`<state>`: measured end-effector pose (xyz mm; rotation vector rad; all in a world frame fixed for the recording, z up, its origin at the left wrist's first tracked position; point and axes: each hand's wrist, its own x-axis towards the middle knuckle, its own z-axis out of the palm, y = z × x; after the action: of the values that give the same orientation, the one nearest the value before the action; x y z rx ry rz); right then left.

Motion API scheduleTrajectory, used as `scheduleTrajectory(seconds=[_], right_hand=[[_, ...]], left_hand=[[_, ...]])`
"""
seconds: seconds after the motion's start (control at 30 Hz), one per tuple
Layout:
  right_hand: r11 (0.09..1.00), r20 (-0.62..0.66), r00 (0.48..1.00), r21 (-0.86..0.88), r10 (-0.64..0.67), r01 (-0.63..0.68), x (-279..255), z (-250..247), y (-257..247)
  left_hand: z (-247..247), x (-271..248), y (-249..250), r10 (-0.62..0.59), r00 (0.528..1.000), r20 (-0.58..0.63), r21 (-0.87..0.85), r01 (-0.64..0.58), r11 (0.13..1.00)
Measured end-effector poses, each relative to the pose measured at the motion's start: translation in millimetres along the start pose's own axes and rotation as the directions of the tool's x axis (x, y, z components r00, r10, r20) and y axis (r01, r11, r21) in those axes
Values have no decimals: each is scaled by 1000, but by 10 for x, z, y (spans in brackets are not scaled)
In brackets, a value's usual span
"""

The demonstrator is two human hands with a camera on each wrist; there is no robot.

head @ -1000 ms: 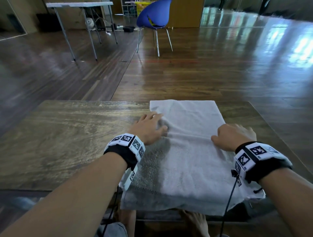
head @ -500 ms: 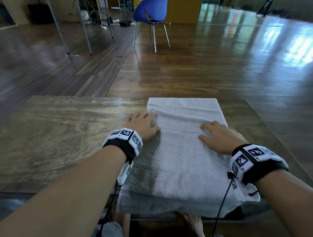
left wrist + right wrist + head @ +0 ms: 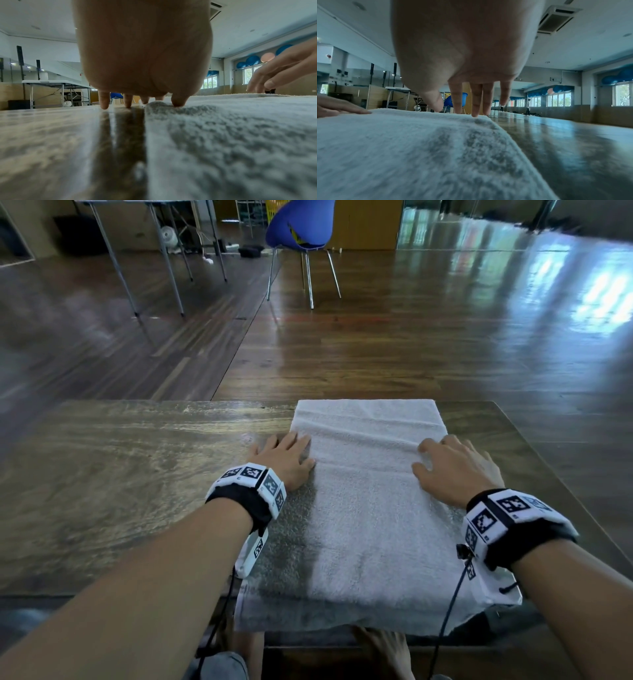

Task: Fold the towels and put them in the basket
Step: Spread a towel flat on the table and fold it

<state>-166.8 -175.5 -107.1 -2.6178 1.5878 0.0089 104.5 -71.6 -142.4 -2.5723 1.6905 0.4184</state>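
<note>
A white towel [image 3: 370, 508] lies flat along the right half of the wooden table [image 3: 120, 474], its near end hanging over the front edge. My left hand [image 3: 286, 458] rests flat at the towel's left edge, thumb on the cloth and outer fingers on the wood; the left wrist view shows its fingertips [image 3: 104, 104] down beside the towel [image 3: 231, 135]. My right hand [image 3: 452, 465] lies on the towel's right side with fingers spread. In the right wrist view its straight fingers [image 3: 476, 106] touch the towel [image 3: 402, 148] near its right edge. No basket is in view.
The table's left half [image 3: 102, 508] is bare wood. Beyond the far edge is wooden floor with a blue chair [image 3: 301, 227] and a folding table [image 3: 144, 241]. My feet [image 3: 387, 652] show under the near edge.
Both hands slid forward along the towel's sides. The right hand, curled at the right edge before, now lies spread and flat farther up the cloth.
</note>
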Motion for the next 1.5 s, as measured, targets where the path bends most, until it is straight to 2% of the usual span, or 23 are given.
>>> scheduleTrajectory(seconds=[0.03, 0.1, 0.17, 0.27, 0.33, 0.4, 0.47, 0.57, 0.63, 0.73, 0.77, 0.83, 0.9, 0.93, 0.97, 1.03, 1.1, 1.13, 1.2, 1.27, 1.3, 1.37, 1.5], right_hand=[[1000, 32, 999, 15, -8, 7, 1, -10, 24], [1000, 179, 984, 7, -21, 20, -11, -12, 77], [998, 248, 968, -18, -47, 53, -48, -13, 113], [998, 87, 995, 11, -57, 57, -123, -101, 123], [1000, 5, 1000, 6, -2, 2, -182, -187, 137], [996, 108, 990, -11, 91, -91, -285, -245, 141], [988, 264, 953, -69, 152, -138, -420, -245, 145], [983, 392, 903, -121, 174, -137, -611, -250, 150], [989, 452, 880, -37, 146, -145, -708, -263, 151], [988, 468, 877, 49, 106, -146, -771, -255, 162], [983, 423, 900, 92, 105, -159, -769, -235, 171], [940, 266, 956, 278, 123, -198, -722, -170, 214], [806, 129, 980, 557, 155, -200, -671, -121, 256], [734, 85, 982, 654, 170, -184, -654, -114, 271], [711, 53, 984, 685, 171, -160, -632, -117, 291], [776, 35, 992, 620, 123, -118, -583, -109, 349], [899, 34, 999, 437, 0, -15, -579, -127, 366], [931, 52, 995, 360, -88, 63, -592, -127, 351], [932, 207, 948, 321, -242, 168, -656, -125, 282], [919, 414, 849, 347, -329, 187, -736, -142, 183], [919, 464, 817, 348, -342, 188, -750, -153, 153], [917, 465, 814, 349, -348, 193, -743, -187, 125], [933, 469, 818, 289, -334, 215, -704, -139, 70]], left_hand=[[-11, -11, -31, -25, 999, 25, 9, 24, 1000], [-36, -60, -112, -94, 994, 49, 16, 94, 995], [-61, -164, -167, -125, 992, 4, 25, 125, 992], [-146, -364, -151, -78, 989, -128, 49, 84, 995], [-268, -494, -106, -112, 980, -163, -12, 111, 994], [-361, -631, -85, -170, 982, -83, -49, 166, 985], [-386, -773, -111, -222, 973, 63, -71, 226, 972], [-367, -982, -151, -261, 888, 378, -134, 332, 934], [-377, -1090, -140, -185, 850, 493, -153, 294, 943], [-436, -1186, -68, -120, 887, 445, -230, 243, 942], [-448, -1188, -57, -115, 922, 370, -262, 223, 939], [-459, -1165, -50, -118, 983, 141, -322, 159, 934], [-448, -1119, -66, -131, 989, -73, -415, 89, 905], [-438, -1109, -77, -132, 982, -138, -454, 56, 889], [-435, -1110, -85, -127, 979, -162, -472, 36, 881], [-409, -1117, -96, -56, 993, -101, -435, 7, 901], [-398, -1134, -85, 62, 998, 23, -314, -52, 948], [-393, -1144, -70, 103, 990, 95, -234, -79, 969], [-362, -1186, -21, 113, 956, 271, -73, -96, 993], [-301, -1214, 7, 82, 922, 379, 82, -121, 989], [-269, -1213, 17, 75, 918, 388, 138, -139, 981], [-244, -1196, 50, 104, 926, 364, 165, -174, 971], [-253, -1117, 88, 227, 948, 225, -8, -231, 973]])
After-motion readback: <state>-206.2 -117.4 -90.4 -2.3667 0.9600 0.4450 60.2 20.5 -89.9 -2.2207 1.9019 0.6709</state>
